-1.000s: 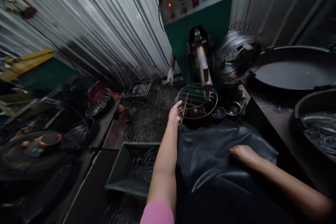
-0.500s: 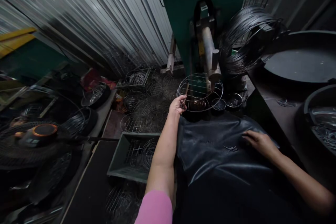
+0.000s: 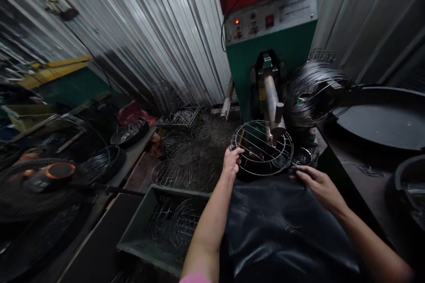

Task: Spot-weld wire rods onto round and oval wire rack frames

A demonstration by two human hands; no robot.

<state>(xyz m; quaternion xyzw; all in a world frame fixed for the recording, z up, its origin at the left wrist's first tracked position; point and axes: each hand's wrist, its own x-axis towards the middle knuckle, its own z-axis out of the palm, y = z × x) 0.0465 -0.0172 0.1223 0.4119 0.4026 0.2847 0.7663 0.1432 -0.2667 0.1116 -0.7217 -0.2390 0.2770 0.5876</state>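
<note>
My left hand (image 3: pixel 233 159) is closed on the near left rim of a round wire rack (image 3: pixel 254 135), which has straight parallel bars across it and a second ring below. The rack is held under the electrode arm (image 3: pixel 272 101) of a green machine (image 3: pixel 265 37). My right hand (image 3: pixel 317 181) is beside the rack's near right edge, thumb and fingers pinched together; whatever they hold is too small and dark to make out. Across my lap is a black apron (image 3: pixel 265 212), with a few short bent wire pieces (image 3: pixel 292 229) lying on it.
A green crate (image 3: pixel 133 234) of wire parts stands left of my arm, with more wire racks (image 3: pixel 171 172) behind it. At right are a wire coil (image 3: pixel 312 93), a large black pan (image 3: pixel 381 119) and a dark tub (image 3: pixel 403 190). A fan (image 3: pixel 56 174) stands at far left.
My right hand has moved forward from the apron towards the rack's near right edge. My left hand still grips the rack under the electrode arm. The view has tilted up.
</note>
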